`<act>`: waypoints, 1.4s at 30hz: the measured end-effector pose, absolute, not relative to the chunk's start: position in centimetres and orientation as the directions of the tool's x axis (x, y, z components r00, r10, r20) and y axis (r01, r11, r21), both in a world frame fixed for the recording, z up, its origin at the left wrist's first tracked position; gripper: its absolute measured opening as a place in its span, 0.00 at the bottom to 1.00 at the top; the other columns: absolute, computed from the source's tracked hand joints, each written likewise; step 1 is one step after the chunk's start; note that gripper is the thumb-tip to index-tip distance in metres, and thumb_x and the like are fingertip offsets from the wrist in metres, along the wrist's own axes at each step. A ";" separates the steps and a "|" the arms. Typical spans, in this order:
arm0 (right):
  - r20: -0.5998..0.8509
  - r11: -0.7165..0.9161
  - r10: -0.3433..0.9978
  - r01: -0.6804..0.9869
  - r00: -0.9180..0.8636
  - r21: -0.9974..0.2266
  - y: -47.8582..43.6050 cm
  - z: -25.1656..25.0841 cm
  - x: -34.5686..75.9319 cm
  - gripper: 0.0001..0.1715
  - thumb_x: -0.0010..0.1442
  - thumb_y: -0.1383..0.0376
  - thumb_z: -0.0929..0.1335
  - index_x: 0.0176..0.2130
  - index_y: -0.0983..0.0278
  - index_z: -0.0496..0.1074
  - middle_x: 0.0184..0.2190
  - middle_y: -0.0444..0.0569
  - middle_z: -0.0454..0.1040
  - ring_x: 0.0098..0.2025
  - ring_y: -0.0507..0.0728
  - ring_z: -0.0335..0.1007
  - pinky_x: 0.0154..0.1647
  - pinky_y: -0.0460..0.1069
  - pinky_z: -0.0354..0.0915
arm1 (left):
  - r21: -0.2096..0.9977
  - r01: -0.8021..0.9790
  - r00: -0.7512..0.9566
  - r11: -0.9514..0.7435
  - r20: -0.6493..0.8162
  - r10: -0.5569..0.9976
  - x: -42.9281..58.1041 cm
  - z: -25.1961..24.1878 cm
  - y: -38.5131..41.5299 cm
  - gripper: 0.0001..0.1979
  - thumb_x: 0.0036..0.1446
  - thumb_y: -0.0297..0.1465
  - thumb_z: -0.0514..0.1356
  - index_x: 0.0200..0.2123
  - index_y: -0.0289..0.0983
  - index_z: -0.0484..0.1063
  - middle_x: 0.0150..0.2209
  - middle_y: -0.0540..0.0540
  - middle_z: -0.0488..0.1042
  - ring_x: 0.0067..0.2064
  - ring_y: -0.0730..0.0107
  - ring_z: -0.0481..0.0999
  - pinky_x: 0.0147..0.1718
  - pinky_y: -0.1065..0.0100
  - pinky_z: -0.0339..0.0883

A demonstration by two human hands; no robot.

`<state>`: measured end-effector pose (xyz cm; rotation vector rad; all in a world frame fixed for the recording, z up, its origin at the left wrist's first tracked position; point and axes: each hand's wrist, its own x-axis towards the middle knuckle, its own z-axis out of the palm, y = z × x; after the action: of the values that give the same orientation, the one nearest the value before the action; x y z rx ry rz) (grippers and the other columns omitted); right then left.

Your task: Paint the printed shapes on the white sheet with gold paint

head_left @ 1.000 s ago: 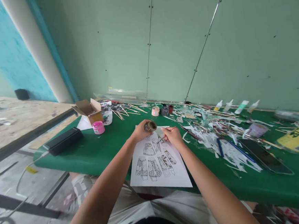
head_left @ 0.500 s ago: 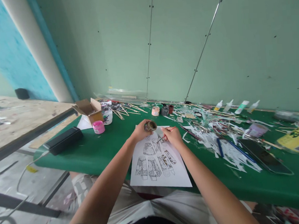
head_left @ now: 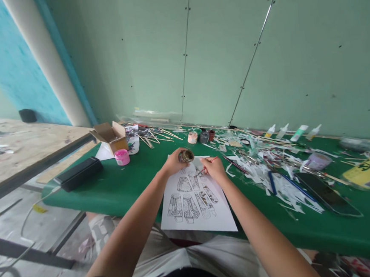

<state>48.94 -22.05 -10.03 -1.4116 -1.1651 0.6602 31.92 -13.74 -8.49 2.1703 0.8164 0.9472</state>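
Observation:
A small open jar [head_left: 186, 156] with dark brownish contents is tilted in my left hand [head_left: 174, 161], whose fingers wrap round it above the upper edge of the paper. My right hand [head_left: 214, 167] pinches a thin paintbrush [head_left: 201, 171] with a reddish handle. The brush tip points down-left at the white sheet [head_left: 223, 218], on or just over it; contact cannot be made out. Black line drawings of patterned shapes cover the sheet, and some at the right carry brown patches.
A pink jar [head_left: 122, 157] and an open cardboard box [head_left: 110, 136] stand left, near a black case [head_left: 79, 173]. Several paint jars [head_left: 192, 137] stand behind my hands. Paper scraps [head_left: 288, 190], a phone [head_left: 328, 194] and a yellow packet [head_left: 368, 171] lie right on the green tabletop [head_left: 137, 187].

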 end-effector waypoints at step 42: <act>0.218 0.124 0.900 0.258 0.377 -0.958 -22.1 -9.9 48.9 0.23 0.49 0.54 0.68 0.11 0.61 0.63 0.06 0.41 0.60 0.10 0.49 0.54 0.14 0.45 0.55 | 0.736 0.296 0.555 -0.609 0.387 0.737 31.9 -8.6 -13.7 0.28 0.38 0.24 0.67 0.46 0.36 0.67 0.43 0.47 0.74 0.42 0.63 0.74 0.40 0.66 0.67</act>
<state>48.92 -22.05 -9.91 -1.4052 -1.1320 0.6558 31.93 -13.67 -8.60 2.1759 0.8262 0.9315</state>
